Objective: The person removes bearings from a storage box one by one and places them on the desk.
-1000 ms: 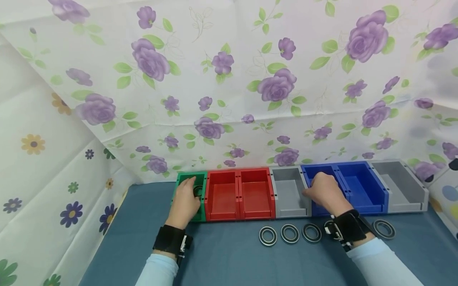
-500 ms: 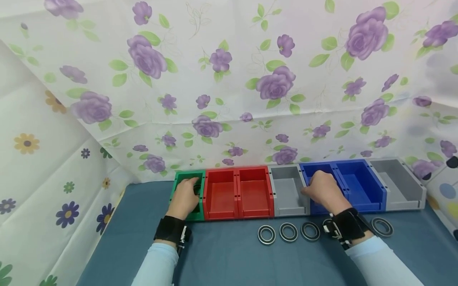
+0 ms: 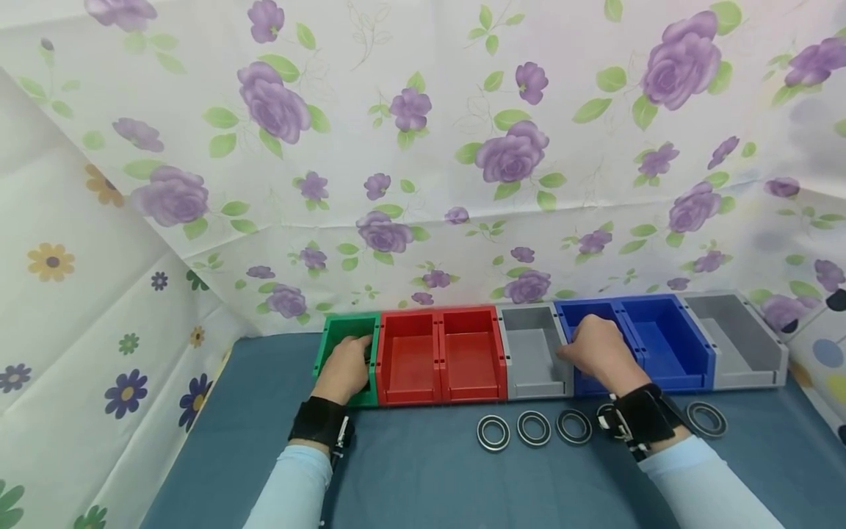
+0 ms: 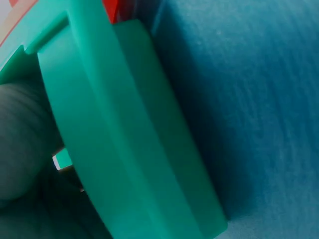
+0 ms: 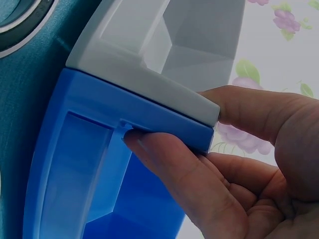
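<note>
My left hand reaches down into the green storage bin at the row's left end. Its fingers are curled round a bearing, of which only a dark sliver shows at the fingertips. In the left wrist view the green bin's wall hides much of the fingers. My right hand pinches the adjoining walls of the middle grey bin and the blue bin beside it. The right wrist view shows the thumb on the grey side and a finger inside the blue one.
Two red bins stand between the green and grey ones. Another blue bin and a grey bin end the row at right. Several bearings lie on the blue cloth in front. A flowered sheet hangs behind.
My left hand has sunk a little deeper into the green bin and its fingers have drawn in; the bearing, earlier plainly visible there, is now mostly hidden. My right hand keeps its hold.
</note>
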Motion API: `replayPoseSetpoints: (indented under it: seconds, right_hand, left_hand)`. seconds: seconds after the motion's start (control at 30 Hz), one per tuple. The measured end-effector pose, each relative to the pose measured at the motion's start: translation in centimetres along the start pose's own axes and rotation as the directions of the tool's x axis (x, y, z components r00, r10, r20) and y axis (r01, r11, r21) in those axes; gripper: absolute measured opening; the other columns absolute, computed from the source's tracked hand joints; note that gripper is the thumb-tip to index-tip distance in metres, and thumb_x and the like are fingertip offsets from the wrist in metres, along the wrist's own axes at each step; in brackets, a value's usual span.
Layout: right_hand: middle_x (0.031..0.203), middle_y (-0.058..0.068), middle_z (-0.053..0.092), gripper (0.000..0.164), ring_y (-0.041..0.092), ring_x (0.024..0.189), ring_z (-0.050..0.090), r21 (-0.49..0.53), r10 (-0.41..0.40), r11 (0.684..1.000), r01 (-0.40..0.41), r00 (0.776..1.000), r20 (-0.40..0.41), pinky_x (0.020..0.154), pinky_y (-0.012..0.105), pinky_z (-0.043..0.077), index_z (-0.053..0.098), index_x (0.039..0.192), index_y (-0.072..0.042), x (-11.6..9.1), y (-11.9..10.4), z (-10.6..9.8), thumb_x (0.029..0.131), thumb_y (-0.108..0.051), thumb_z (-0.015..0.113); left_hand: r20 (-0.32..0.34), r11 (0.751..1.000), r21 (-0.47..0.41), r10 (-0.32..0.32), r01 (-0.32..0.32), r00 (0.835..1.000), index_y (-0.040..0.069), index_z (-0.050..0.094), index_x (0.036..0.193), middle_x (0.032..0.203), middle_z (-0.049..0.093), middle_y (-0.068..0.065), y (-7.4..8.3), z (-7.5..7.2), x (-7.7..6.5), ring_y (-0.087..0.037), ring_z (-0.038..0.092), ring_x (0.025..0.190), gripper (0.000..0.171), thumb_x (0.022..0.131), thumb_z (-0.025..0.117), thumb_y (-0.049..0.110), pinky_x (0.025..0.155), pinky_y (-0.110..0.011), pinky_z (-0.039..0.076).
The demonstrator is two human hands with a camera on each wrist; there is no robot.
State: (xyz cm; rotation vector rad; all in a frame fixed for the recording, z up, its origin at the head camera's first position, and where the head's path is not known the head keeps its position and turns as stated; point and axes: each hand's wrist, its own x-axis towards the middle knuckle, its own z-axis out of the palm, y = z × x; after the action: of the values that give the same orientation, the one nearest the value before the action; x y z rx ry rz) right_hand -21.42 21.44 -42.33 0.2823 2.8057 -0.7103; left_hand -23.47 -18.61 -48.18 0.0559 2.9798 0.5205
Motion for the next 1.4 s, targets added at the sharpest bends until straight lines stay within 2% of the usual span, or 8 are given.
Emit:
replayPoseSetpoints:
  seconds: [0.2,0.5,0.77,0.97,1.2,1.4]
  right_hand:
    - [0.045,-0.006,0.03,0.045,0.014,0.042,0.048,0.002,0.002,1.0,-0.002,1.0,0.009,0.044,0.025,0.04,0.04,0.046,-0.015,0.0,0.0,0.0,0.079,-0.025,0.07]
    - [0.044,-0.006,0.032,0.044,0.016,0.044,0.052,0.005,0.0,1.0,0.0,1.0,0.005,0.044,0.025,0.042,0.042,0.046,-0.015,0.0,0.0,-0.1,0.078,-0.026,0.069]
    - [0.044,-0.006,0.033,0.044,0.016,0.043,0.052,0.007,-0.008,1.0,0.009,1.0,-0.003,0.044,0.025,0.041,0.042,0.046,-0.014,-0.1,0.0,-0.1,0.079,-0.025,0.069]
    - [0.043,-0.005,0.035,0.043,0.017,0.044,0.054,0.013,-0.005,1.0,0.005,1.0,0.002,0.045,0.026,0.042,0.043,0.046,-0.014,0.0,0.0,-0.1,0.079,-0.025,0.068]
    - [0.044,-0.006,0.031,0.044,0.014,0.041,0.048,0.006,-0.014,1.0,0.014,1.0,-0.008,0.043,0.025,0.04,0.041,0.045,-0.015,0.1,0.1,0.0,0.078,-0.025,0.069]
    - [0.043,-0.006,0.034,0.043,0.015,0.042,0.051,0.008,-0.013,1.0,0.013,1.0,-0.009,0.043,0.025,0.04,0.042,0.045,-0.015,0.1,0.2,0.1,0.078,-0.025,0.069]
  left_hand:
    - [0.017,0.998,0.061,0.006,-0.007,1.0,0.01,0.047,0.136,0.135,0.046,-0.02,0.2,0.1,-0.2,-0.035,0.046,0.124,0.046,0.091,0.048,0.0,0.098,-0.05,0.043]
    - [0.023,0.999,0.054,-0.01,0.008,1.0,0.007,0.048,0.135,0.133,0.049,-0.02,0.6,-0.1,-0.2,-0.034,0.046,0.124,0.045,0.091,0.048,-0.002,0.099,-0.048,0.043]
    - [-0.019,0.998,0.062,0.024,-0.023,1.0,0.007,0.055,0.127,0.123,0.059,-0.015,0.6,-0.2,-0.5,-0.033,0.051,0.117,0.04,0.089,0.051,-0.004,0.097,-0.047,0.044]
    - [-0.054,0.997,0.062,0.04,-0.037,0.998,0.007,0.059,0.122,0.118,0.062,-0.015,0.5,-0.2,-0.8,-0.032,0.054,0.113,0.037,0.087,0.052,-0.005,0.095,-0.046,0.046]
    - [-0.079,0.995,0.08,0.058,-0.051,0.995,0.006,0.057,0.124,0.12,0.062,-0.014,0.4,0.0,-1.2,-0.031,0.055,0.113,0.04,0.086,0.055,-0.004,0.094,-0.045,0.047]
    - [-0.121,0.997,0.052,0.056,-0.05,0.991,0.009,0.058,0.122,0.11,0.064,-0.012,0.6,-0.9,-1.9,-0.026,0.058,0.101,0.037,0.085,0.061,0.006,0.083,-0.041,0.052]
